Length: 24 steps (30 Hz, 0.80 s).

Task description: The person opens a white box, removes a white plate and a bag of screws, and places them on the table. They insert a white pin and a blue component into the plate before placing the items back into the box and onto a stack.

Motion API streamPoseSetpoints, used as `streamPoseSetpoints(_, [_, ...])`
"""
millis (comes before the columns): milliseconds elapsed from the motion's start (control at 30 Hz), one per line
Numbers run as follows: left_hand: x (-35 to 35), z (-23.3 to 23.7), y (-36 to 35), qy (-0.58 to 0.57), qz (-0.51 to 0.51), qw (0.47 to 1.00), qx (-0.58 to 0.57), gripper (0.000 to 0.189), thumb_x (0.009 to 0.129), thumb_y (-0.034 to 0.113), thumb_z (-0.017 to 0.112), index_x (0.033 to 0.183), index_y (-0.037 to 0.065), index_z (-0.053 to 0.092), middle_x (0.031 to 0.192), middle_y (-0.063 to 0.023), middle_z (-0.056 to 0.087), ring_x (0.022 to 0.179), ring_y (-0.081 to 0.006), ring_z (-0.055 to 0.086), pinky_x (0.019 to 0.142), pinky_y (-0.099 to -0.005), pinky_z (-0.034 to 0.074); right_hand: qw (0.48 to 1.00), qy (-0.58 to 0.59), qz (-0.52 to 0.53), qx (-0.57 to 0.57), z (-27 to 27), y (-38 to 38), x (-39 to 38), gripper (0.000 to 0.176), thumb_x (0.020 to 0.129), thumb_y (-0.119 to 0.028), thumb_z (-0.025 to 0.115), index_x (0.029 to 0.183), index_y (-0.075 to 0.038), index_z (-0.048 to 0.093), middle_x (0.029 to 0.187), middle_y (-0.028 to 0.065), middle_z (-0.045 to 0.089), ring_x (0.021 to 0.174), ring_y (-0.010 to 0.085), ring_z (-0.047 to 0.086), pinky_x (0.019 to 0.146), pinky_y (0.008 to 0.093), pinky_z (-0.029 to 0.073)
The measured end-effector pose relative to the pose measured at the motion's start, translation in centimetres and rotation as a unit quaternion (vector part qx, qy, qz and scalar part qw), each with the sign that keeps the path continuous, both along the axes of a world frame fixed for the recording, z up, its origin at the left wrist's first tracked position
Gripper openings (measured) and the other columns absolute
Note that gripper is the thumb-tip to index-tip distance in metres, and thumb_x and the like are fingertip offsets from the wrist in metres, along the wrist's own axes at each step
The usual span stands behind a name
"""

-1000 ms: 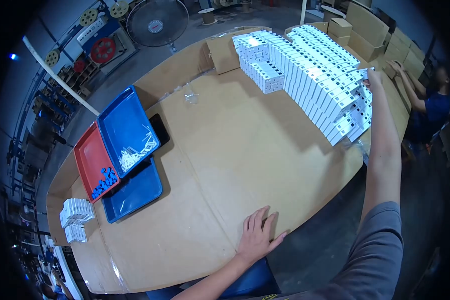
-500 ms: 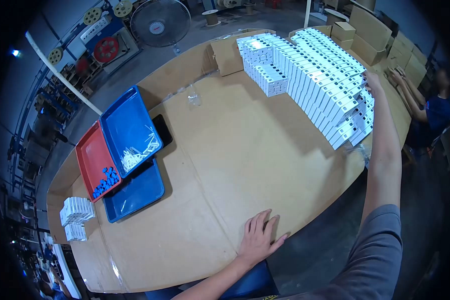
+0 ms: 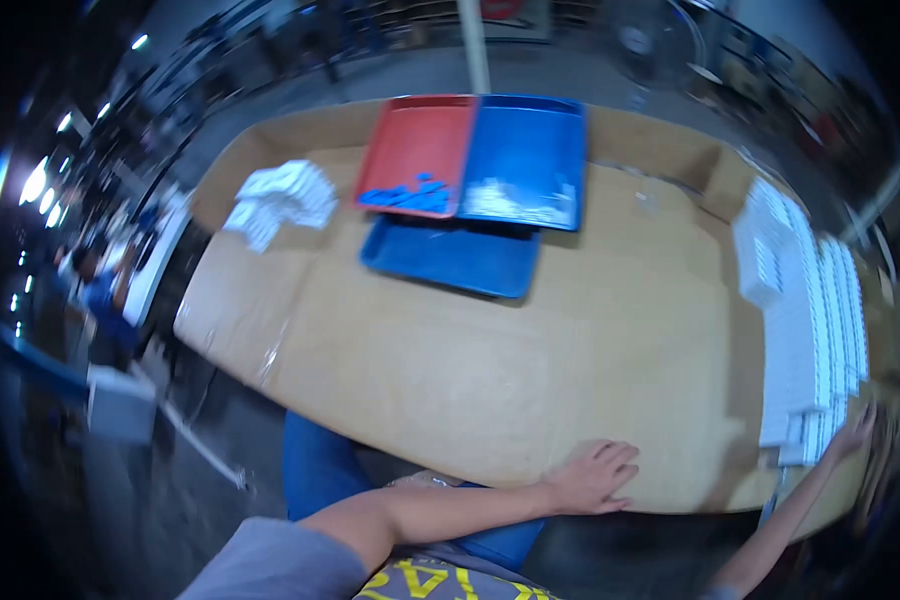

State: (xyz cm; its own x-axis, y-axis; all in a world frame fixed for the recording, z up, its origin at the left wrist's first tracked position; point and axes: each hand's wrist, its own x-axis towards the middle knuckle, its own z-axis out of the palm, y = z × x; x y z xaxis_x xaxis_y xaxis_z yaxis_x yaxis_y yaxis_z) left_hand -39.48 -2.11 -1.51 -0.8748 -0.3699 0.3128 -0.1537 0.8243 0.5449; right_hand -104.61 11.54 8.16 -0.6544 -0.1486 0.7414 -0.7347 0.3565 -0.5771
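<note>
My left hand [image 3: 592, 478] lies on the cardboard-covered table [image 3: 450, 370] near its front edge, fingers spread, nothing in it. At the far right, my right hand [image 3: 852, 432] is beside the near end of a big stack of white boxes [image 3: 795, 350]; its fingers are blurred, and whether it holds anything cannot be made out. The stack stands in several rows along the table's right side.
A red tray [image 3: 420, 140] with blue pieces and a blue tray [image 3: 525, 150] with white pieces rest partly over another blue tray [image 3: 450, 258]. White boxes [image 3: 288, 195] stand at the left. A co-worker [image 3: 105, 300] is at far left.
The view has swung to the left, so the trays now appear near the top middle and the big stack at the right edge. My left hand still rests on the table; my right remains by the stack.
</note>
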Motion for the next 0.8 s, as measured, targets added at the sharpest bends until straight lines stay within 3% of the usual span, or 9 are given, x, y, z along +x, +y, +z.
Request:
streamPoseSetpoints(100, [0.2, -1.1, 0.5, 0.018, 0.007, 1.0, -0.01, 0.057, 0.102, 0.05, 0.056, 0.125, -0.002, 0.059, 0.141, -0.0249, 0.052, 0.137, -0.0388, 0.046, 0.117, -0.051, 0.035, 0.972, 0.125, -0.029, 0.195, -2.2, -0.4, 16.2, 0.034, 0.107, -0.009, 0.057, 0.137, 0.006, 0.063, 0.136, 0.0201, 0.068, 0.125, 0.0295, 0.065, 0.108, 0.0392, 0.049])
streamPoseSetpoints(200, [0.5, -0.9, 0.6, 0.019, 0.013, 1.0, -0.007, 0.058, 0.101, 0.05, 0.057, 0.125, -0.002, 0.058, 0.142, -0.0247, 0.051, 0.138, -0.0388, 0.045, 0.118, -0.0506, 0.034, 0.97, -0.03, 0.109, 0.213, -5.8, -0.8, 29.8, 0.032, 0.104, -0.002, 0.056, 0.134, 0.005, 0.062, 0.136, 0.0199, 0.066, 0.13, 0.0347, 0.06, 0.111, 0.0431, 0.045])
streamPoseSetpoints(267, [0.6, -1.1, 0.8, 0.031, 0.018, 0.999, -0.006, 0.058, 0.099, 0.049, 0.059, 0.126, -0.002, 0.058, 0.142, -0.0246, 0.052, 0.137, -0.0385, 0.046, 0.117, -0.0501, 0.035, 0.951, 0.027, 0.138, 0.277, -9.0, 0.5, 35.5, 0.03, 0.103, -0.001, 0.055, 0.131, 0.007, 0.063, 0.132, 0.0216, 0.067, 0.129, 0.0356, 0.061, 0.11, 0.0422, 0.047])
streamPoseSetpoints(333, [0.6, -1.5, 1.0, 0.047, 0.021, 0.999, 0.003, 0.058, 0.098, 0.048, 0.061, 0.126, -0.002, 0.058, 0.142, -0.0247, 0.051, 0.136, -0.0386, 0.047, 0.117, -0.0498, 0.035, 0.964, -0.061, 0.17, 0.197, -9.1, 0.2, 44.6, 0.027, 0.103, 0.001, 0.055, 0.128, 0.007, 0.065, 0.131, 0.0225, 0.066, 0.128, 0.0352, 0.061, 0.106, 0.0422, 0.051])
streamPoseSetpoints(400, [0.4, -2.2, 1.2, 0.071, 0.033, 0.997, 0.017, 0.054, 0.097, 0.046, 0.063, 0.124, -0.001, 0.059, 0.139, -0.023, 0.053, 0.133, -0.0379, 0.048, 0.115, -0.0499, 0.037, 0.968, -0.032, 0.173, 0.182, -9.3, 1.1, 51.1, 0.03, 0.1, 0.002, 0.056, 0.129, 0.009, 0.061, 0.121, 0.0212, 0.07, 0.118, 0.0345, 0.067, 0.104, 0.0419, 0.051])
streamPoseSetpoints(467, [0.6, -2.3, 1.1, 0.096, 0.029, 0.994, 0.051, 0.05, 0.096, 0.044, 0.066, 0.121, 0.001, 0.059, 0.135, -0.021, 0.054, 0.13, -0.0367, 0.05, 0.113, -0.0495, 0.038, 0.96, -0.017, 0.223, 0.169, -8.7, 2.2, 56.9, 0.026, 0.099, -0.001, 0.065, 0.123, 0.002, 0.071, 0.144, 0.0295, 0.059, 0.13, 0.0411, 0.061, 0.109, 0.0476, 0.049])
streamPoseSetpoints(533, [0.6, -2.0, 0.5, 0.123, -0.001, 0.987, 0.105, 0.046, 0.094, 0.041, 0.068, 0.117, 0.002, 0.06, 0.13, -0.0189, 0.056, 0.127, -0.0347, 0.051, 0.111, -0.0483, 0.039, 0.961, -0.054, 0.234, 0.135, -5.2, 1.4, 64.1, 0.026, 0.097, 0.003, 0.062, 0.121, 0.005, 0.071, 0.135, 0.0278, 0.064, 0.123, 0.041, 0.063, 0.106, 0.0473, 0.049])
streamPoseSetpoints(667, [2.0, -1.7, -1.1, 0.253, -0.016, 0.938, 0.237, 0.03, 0.096, 0.022, 0.067, 0.119, 0.004, 0.059, 0.127, -0.0166, 0.056, 0.124, -0.0352, 0.052, 0.107, -0.0472, 0.043, 0.955, 0.006, 0.235, 0.179, -3.3, 1.6, 69.3, 0.026, 0.094, 0.004, 0.062, 0.119, 0.006, 0.071, 0.125, 0.0264, 0.068, 0.116, 0.0408, 0.065, 0.106, 0.047, 0.05])
streamPoseSetpoints(800, [11.4, 0.9, -4.7, 0.277, 0.018, 0.938, 0.208, 0.025, 0.097, 0.015, 0.066, 0.119, 0.004, 0.061, 0.124, -0.0149, 0.06, 0.123, -0.035, 0.054, 0.107, -0.0461, 0.045, 0.94, -0.058, 0.266, 0.205, -3.5, 0.9, 70.2, 0.025, 0.094, 0.004, 0.061, 0.118, 0.007, 0.07, 0.122, 0.0257, 0.069, 0.113, 0.0387, 0.067, 0.103, 0.0446, 0.052])
